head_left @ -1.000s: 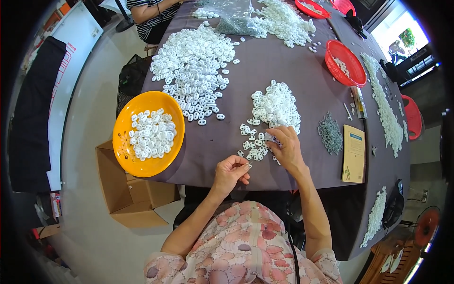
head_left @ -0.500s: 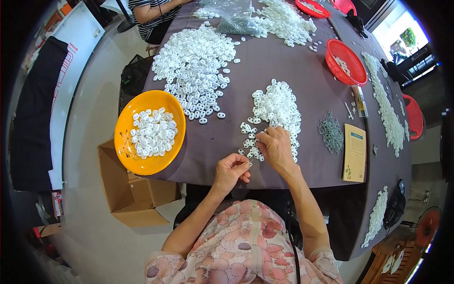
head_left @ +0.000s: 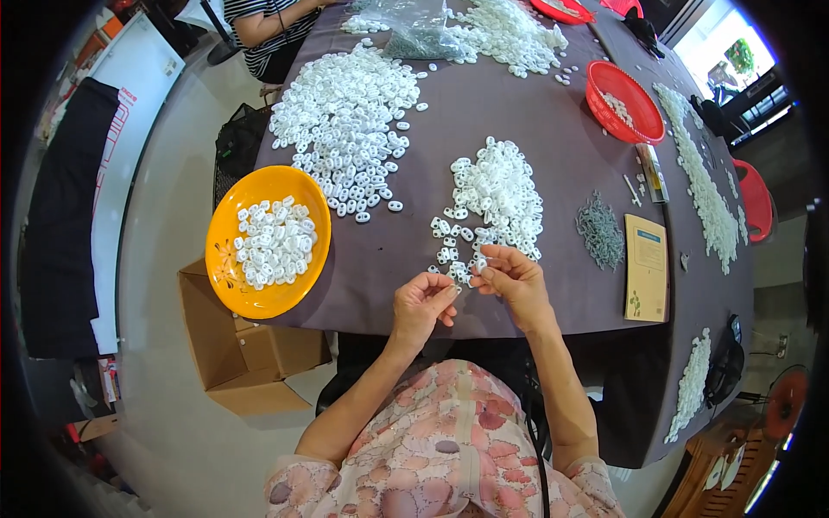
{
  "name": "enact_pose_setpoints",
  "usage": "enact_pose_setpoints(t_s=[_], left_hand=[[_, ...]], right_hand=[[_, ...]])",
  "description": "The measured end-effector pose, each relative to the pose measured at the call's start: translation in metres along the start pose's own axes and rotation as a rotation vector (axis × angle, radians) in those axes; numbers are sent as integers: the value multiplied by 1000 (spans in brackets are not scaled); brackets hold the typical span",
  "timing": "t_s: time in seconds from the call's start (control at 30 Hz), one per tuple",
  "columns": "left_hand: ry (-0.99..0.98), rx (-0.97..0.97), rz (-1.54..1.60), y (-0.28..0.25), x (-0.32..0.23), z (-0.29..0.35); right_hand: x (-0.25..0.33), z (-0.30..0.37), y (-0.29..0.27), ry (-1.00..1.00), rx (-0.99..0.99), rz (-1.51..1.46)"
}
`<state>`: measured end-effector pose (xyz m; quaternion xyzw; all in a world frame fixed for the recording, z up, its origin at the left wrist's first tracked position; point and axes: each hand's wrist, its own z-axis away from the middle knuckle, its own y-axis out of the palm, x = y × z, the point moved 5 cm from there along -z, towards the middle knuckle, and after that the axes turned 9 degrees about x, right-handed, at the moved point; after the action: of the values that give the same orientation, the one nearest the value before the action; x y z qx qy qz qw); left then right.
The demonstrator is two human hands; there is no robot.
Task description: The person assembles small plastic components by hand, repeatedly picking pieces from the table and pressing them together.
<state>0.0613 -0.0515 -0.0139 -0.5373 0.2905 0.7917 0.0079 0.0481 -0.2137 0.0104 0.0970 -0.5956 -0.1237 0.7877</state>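
Note:
My left hand (head_left: 419,312) is closed in a pinch at the table's front edge, with a small white plastic piece (head_left: 457,290) at its fingertips. Close beside it on the right, my right hand (head_left: 523,295) has thumb and forefinger brought together. Whatever sits between those fingertips blends with the white pieces behind and cannot be made out. Just beyond both hands lies a heap of white two-hole oval pieces (head_left: 499,190), with several loose ones spread at its near left side.
Left, a yellow bowl (head_left: 226,274) holds white pieces. Behind it spreads a larger white heap (head_left: 350,112). To the right lie grey small parts (head_left: 600,231), a yellow booklet (head_left: 646,268) and a red basket (head_left: 596,108). A cardboard box (head_left: 250,367) stands below; another person's arm (head_left: 263,28) shows far left.
My right hand has drawn back from the white heap toward my left hand, its fingertips now near the left ones. My left hand keeps its pinch almost in place. The view has shifted slightly.

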Motion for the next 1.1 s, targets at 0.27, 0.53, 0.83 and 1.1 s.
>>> enact_pose_setpoints(t_s=[0.27,0.53,0.83,1.1], left_hand=[[-13,41,-32,13,-5,1],[6,21,3,13,-8,1],[14,31,-40,12,-8,-1],[28,56,-88,13,-7,-2]], right_hand=[[-8,7,-5,-60,46,-64],[-4,12,5,-104,59,29],[-13,12,5,-25,55,29],[-12,15,13,-56,97,40]])
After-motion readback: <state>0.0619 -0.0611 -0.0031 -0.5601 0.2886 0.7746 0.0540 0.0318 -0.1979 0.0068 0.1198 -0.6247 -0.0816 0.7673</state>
